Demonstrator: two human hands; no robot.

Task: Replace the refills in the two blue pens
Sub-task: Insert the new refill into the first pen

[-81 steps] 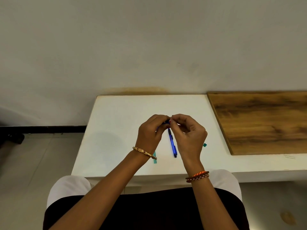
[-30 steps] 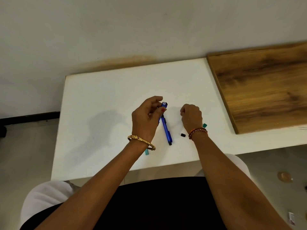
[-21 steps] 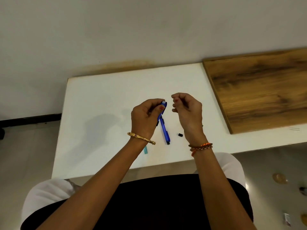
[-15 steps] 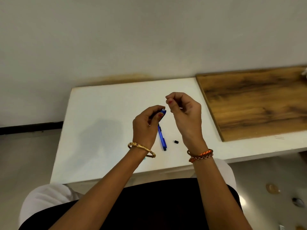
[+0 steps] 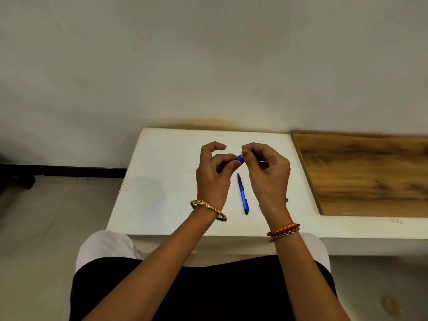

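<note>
My left hand (image 5: 213, 179) grips a blue pen; only its blue end (image 5: 240, 158) shows past the thumb and forefinger. My right hand (image 5: 266, 174) has its fingers curled, with thumb and forefinger pinched right at that end. A thin pale sliver (image 5: 262, 161), seemingly a refill, shows between its fingers. The second blue pen (image 5: 242, 196) lies on the white table (image 5: 162, 181) between my wrists, tip pointing away from me. Both hands hover above the table.
A teal piece (image 5: 286, 200) peeks out on the table beside my right wrist. A wooden board (image 5: 370, 172) covers the table's right part. The wall stands just behind the table, and the floor lies to the left.
My right hand rose from the table near a small black piece and came to the end of the pen in my left hand. The black piece is now hidden behind my right wrist.
</note>
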